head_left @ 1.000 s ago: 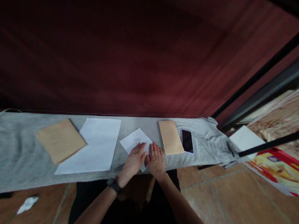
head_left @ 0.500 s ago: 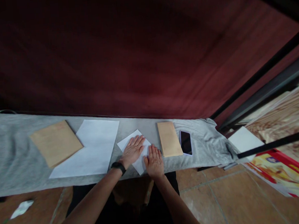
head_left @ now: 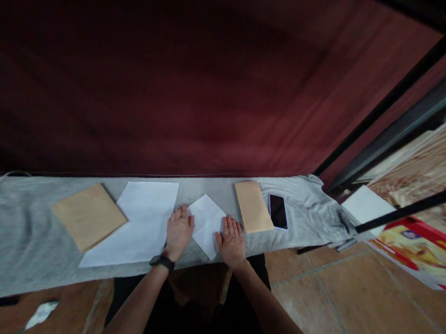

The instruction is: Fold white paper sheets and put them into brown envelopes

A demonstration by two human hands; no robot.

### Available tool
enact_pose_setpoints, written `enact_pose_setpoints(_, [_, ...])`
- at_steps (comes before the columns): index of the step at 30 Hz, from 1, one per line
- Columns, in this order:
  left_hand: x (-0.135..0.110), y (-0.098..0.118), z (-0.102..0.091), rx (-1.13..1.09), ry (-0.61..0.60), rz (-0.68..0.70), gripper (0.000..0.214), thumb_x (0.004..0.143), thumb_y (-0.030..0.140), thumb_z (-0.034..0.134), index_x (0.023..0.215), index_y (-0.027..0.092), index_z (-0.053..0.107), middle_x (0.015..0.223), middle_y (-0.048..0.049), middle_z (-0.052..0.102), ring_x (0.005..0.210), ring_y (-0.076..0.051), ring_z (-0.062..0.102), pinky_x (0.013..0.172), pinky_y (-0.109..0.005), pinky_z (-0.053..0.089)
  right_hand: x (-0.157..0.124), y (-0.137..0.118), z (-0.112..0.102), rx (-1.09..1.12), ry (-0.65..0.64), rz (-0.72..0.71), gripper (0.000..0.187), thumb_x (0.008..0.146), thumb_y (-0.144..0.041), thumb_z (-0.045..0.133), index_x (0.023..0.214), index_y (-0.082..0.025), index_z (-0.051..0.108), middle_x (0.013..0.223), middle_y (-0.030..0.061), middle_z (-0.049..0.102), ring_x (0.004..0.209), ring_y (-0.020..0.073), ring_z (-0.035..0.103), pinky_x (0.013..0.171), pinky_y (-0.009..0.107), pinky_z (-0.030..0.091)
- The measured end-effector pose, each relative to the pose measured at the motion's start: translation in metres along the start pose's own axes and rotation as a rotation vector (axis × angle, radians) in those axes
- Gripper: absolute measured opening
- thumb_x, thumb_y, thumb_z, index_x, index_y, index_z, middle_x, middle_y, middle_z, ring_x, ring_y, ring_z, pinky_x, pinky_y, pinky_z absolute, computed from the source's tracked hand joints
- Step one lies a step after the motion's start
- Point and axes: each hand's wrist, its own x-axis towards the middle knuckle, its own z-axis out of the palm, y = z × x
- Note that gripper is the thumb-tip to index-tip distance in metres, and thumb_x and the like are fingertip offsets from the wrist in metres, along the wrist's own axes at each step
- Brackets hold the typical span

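The left hand (head_left: 178, 229) lay flat with its fingers spread out, holding nothing. It pressed down where the left edge of the small white paper (head_left: 207, 220) met the big white sheet (head_left: 142, 219). The right hand (head_left: 231, 238) was flat and open too, palm down on the near right corner of the small paper. Neither hand had closed on anything; they only pushed down.

The small paper sat between the two hands on the grey cloth (head_left: 20, 244). It looked already folded, since it was much smaller than the big sheet and a crease line ran across it. So the folding looked partly done and the pressing flat looked like the step in hand.

Just right of the right hand lay a small brown envelope (head_left: 253, 206), close but with no hand on it. I could not tell if it was open, and nothing had been put in it that I could see. A dark phone (head_left: 278, 210) lay beside it.

On the other side, the big white sheet was flat and not folded, and a big brown envelope (head_left: 88, 216) lay over its far left corner. Those two looked like work not yet started.

A black watch (head_left: 161, 263) was on the left wrist. A scrap of white paper (head_left: 41, 314) lay on the brown floor.
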Motion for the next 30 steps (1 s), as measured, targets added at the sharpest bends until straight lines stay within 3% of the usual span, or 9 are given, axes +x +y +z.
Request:
enact_pose_setpoints(5, [0.026,-0.002,-0.026,-0.398,-0.053,-0.153,0.027,0.073,0.027,0.061,0.096,0.017,0.07,0.091,-0.0097,0.072,0.096,-0.029,0.066,0.088,-0.039,0.05,-0.001,-0.002,-0.003,0.017,-0.01,0.02,0.058,0.102,-0.035,0.046,0.152,-0.007,0.038,0.154,0.0202,0.044,0.143,0.0295,0.042,0.115,0.047,0.036])
enact_pose_setpoints(9, [0.035,0.005,-0.049,-0.519,-0.054,-0.14,0.021,0.077,0.037,0.059,0.082,0.019,0.068,0.061,0.001,0.063,0.064,-0.022,0.063,0.062,-0.031,0.05,0.002,0.002,-0.007,0.138,-0.013,0.037,0.057,0.101,-0.031,0.046,0.153,-0.009,0.036,0.154,0.0178,0.045,0.143,0.0277,0.041,0.117,0.047,0.036])
enact_pose_setpoints(12, [0.03,0.018,-0.08,-0.666,0.116,-0.058,0.03,0.085,0.046,0.055,0.086,0.018,0.067,0.068,0.0007,0.066,0.065,-0.018,0.062,0.062,-0.028,0.049,0.018,0.005,-0.019,0.325,0.011,0.083,0.064,0.1,-0.029,0.045,0.158,-0.014,0.023,0.156,0.0152,0.042,0.145,0.0234,0.04,0.115,0.042,0.04])
enact_pose_setpoints(15, [0.015,0.029,-0.111,-0.7,0.297,0.204,0.03,0.093,0.045,0.052,0.094,0.021,0.069,0.099,-0.0051,0.073,0.098,-0.022,0.066,0.089,-0.035,0.052,0.046,0.007,-0.04,0.488,0.103,0.155,0.072,0.098,-0.031,0.048,0.16,-0.015,0.014,0.16,0.0148,0.035,0.147,0.0222,0.036,0.116,0.041,0.039])
enact_pose_setpoints(17, [0.0,0.03,-0.12,-0.628,0.235,0.376,0.027,0.097,0.04,0.048,0.098,0.024,0.07,0.111,-0.0047,0.073,0.11,-0.022,0.064,0.103,-0.04,0.047,0.062,0.007,-0.053,0.559,0.151,0.148,0.072,0.096,-0.028,0.049,0.159,-0.014,0.018,0.159,0.0147,0.037,0.146,0.0217,0.037,0.116,0.041,0.039])
enact_pose_setpoints(19, [-0.019,0.024,-0.114,-0.581,0.157,0.499,0.028,0.099,0.036,0.045,0.099,0.025,0.071,0.112,-0.0041,0.074,0.114,-0.022,0.064,0.106,-0.043,0.046,0.066,0.009,-0.061,0.617,0.149,0.089,0.06,0.093,-0.022,0.05,0.152,-0.017,0.039,0.153,0.0122,0.047,0.142,0.0213,0.044,0.114,0.041,0.041])
enact_pose_setpoints(22, [-0.049,0.005,-0.085,-0.609,0.089,0.523,0.028,0.1,0.034,0.045,0.099,0.024,0.072,0.114,-0.0056,0.074,0.114,-0.021,0.065,0.104,-0.041,0.05,0.048,0.017,-0.06,0.69,0.048,0.016,0.048,0.085,-0.009,0.047,0.126,-0.024,0.067,0.132,0.0067,0.067,0.127,0.0205,0.059,0.107,0.039,0.048])
enact_pose_setpoints(26, [-0.085,-0.024,-0.046,-0.581,-0.045,0.53,0.022,0.097,0.028,0.051,0.104,0.026,0.073,0.113,-0.0038,0.075,0.108,-0.019,0.069,0.099,-0.036,0.054,0.003,0.03,-0.051,0.682,-0.143,-0.007,0.049,0.08,-0.002,0.047,0.109,-0.027,0.076,0.113,0.0039,0.076,0.112,0.0205,0.067,0.102,0.041,0.052])
enact_pose_setpoints(30, [-0.098,-0.037,-0.03,-0.524,-0.164,0.581,0.034,0.088,0.017,0.059,0.117,0.029,0.071,0.124,-0.0024,0.072,0.117,-0.02,0.066,0.105,-0.04,0.052,-0.02,0.037,-0.047,0.594,-0.223,-0.083,0.047,0.084,-0.001,0.049,0.111,-0.028,0.075,0.118,0.0033,0.074,0.114,0.0203,0.066,0.111,0.046,0.045])
